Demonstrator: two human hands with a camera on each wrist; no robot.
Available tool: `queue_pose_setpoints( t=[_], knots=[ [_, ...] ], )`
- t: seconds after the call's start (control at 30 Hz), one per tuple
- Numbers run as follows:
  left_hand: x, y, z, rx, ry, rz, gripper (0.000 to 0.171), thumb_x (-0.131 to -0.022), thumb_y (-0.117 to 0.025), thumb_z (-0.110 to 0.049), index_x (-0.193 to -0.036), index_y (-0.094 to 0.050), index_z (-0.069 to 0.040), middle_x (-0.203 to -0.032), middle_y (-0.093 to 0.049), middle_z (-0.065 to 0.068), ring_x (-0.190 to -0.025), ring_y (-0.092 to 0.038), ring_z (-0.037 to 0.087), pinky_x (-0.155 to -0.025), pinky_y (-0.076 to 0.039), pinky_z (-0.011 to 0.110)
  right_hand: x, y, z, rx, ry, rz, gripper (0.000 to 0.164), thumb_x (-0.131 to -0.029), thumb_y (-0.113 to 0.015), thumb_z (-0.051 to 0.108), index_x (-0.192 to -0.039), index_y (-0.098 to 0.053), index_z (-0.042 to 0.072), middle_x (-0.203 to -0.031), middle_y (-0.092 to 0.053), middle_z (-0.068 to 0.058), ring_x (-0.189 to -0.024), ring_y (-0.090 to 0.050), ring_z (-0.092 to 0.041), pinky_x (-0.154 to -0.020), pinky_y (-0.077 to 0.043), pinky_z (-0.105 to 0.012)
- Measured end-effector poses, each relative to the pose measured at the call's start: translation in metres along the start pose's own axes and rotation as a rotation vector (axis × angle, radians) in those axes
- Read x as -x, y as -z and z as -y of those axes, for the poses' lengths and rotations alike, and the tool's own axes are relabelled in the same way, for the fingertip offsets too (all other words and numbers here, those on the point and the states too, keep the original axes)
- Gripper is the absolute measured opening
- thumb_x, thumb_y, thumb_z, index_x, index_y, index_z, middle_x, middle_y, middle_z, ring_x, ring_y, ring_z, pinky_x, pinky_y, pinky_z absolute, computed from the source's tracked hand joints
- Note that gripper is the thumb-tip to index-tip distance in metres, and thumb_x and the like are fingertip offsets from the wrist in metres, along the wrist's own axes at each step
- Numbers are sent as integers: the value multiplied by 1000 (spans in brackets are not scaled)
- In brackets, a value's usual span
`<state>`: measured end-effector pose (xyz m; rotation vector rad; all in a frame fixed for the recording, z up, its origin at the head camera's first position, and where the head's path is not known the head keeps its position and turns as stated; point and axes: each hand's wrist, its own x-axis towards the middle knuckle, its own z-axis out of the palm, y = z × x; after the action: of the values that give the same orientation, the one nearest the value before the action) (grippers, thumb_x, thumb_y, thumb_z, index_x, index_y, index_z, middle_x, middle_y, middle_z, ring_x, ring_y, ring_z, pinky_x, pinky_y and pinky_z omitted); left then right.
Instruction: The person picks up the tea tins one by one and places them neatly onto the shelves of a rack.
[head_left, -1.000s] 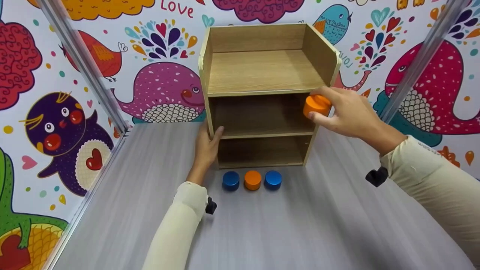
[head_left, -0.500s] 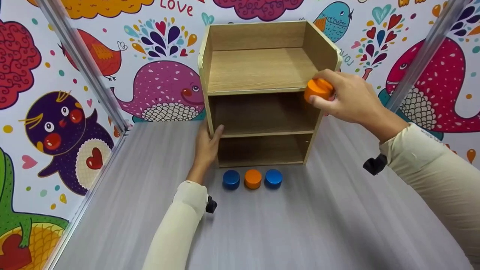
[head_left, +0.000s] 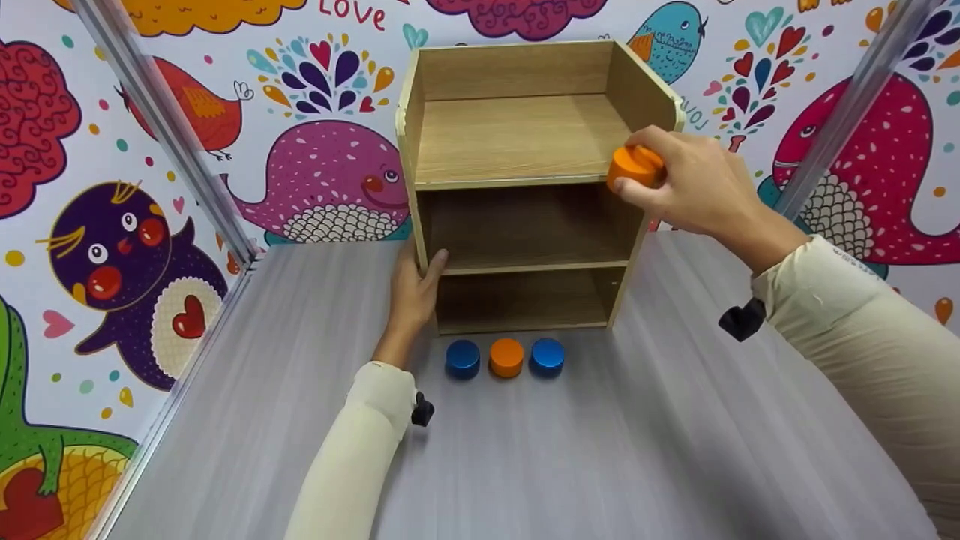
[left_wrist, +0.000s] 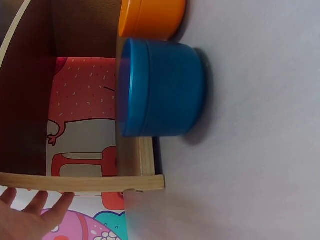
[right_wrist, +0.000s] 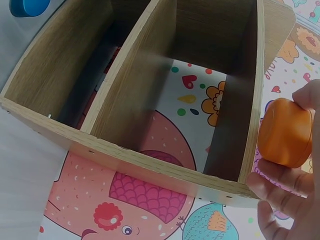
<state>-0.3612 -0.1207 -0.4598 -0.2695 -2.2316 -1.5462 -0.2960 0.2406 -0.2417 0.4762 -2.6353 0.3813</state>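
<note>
a patterned wall (head_left: 322, 180) stands behind everything, and a grey table (head_left: 562, 450) spreads below it. on the table is a wooden shelf unit (head_left: 517, 139), upright, with an open top tray above two compartments. from the head view the compartments look dark; both wrist views show their backs are open, with the printed wall visible through them.

the left hand (head_left: 414, 292) grips the unit's left side panel, thumb over the front edge, most likely to steady it. the left wrist view adds three fingertips against the panel's outer side, which the head view hides. the right hand (head_left: 697, 180), well apart from the left, pinches the raised orange container (head_left: 630, 166) between thumb and fingers, gripping its sides, probably so its base stays free. that container is at the front right corner of the top tray; whether it touches the wood i can't tell from either view.

smallest, a spaced row sits just in front of the unit's base, perhaps for easy reach: left blue container (head_left: 463, 359), middle orange container (head_left: 506, 358), right blue container (head_left: 547, 357). only the left wrist view makes the left one's lid-like seam clear.
</note>
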Motion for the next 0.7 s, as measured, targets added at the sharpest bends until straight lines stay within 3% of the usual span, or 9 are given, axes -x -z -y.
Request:
queue_pose_setpoints(
  t=[0.7],
  knots=[
    [0,0,0,29,-13,5,71,-103,-60,-40,-160,-31,-10,-156,-47,11,-145,-44,25,-121,-32,48,-16,2,11,18,-81,24,54,-94,-56,53,-136,-57,19,-104,-61,-15,-92,-52,-34,-71,-39,-43]
  ],
)
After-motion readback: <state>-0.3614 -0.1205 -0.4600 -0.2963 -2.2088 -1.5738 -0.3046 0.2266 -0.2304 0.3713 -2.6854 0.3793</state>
